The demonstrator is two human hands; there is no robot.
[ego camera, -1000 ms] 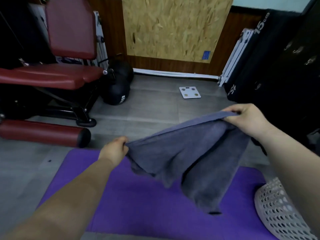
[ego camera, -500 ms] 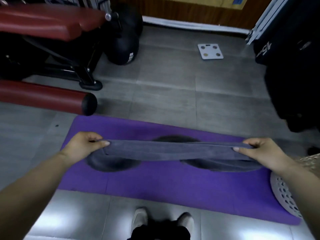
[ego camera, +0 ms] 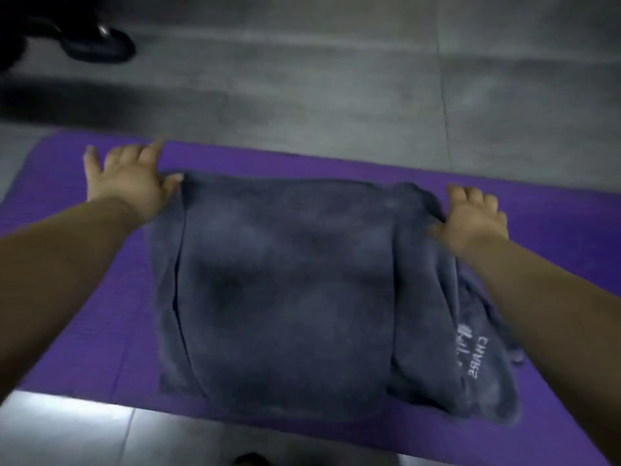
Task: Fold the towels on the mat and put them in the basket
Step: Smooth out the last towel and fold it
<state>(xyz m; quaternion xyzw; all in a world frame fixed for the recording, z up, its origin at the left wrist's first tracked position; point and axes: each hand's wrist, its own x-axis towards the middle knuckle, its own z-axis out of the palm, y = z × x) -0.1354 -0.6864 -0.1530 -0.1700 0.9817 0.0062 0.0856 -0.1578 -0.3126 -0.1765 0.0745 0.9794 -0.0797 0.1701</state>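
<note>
Presently: left hand (ego camera: 129, 183) splayed open, thumb touching the grey towel's (ego camera: 285, 290) far-left corner; right hand (ego camera: 473, 220) on the far-right corner, pinch unclear through blur. Towel lies doubled on the purple mat (ego camera: 554, 230). Judged soft, light, limp; best taken by its corners.

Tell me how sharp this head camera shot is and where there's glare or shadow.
Head view: motion blur softens the whole frame, worst at the left hand and across the grey-blue terry towel; the towel's white lettering is barely legible; bright glare sits on the glossy grey floor tile nearer than the purple foam mat; the top left corner is in deep shadow.
</note>
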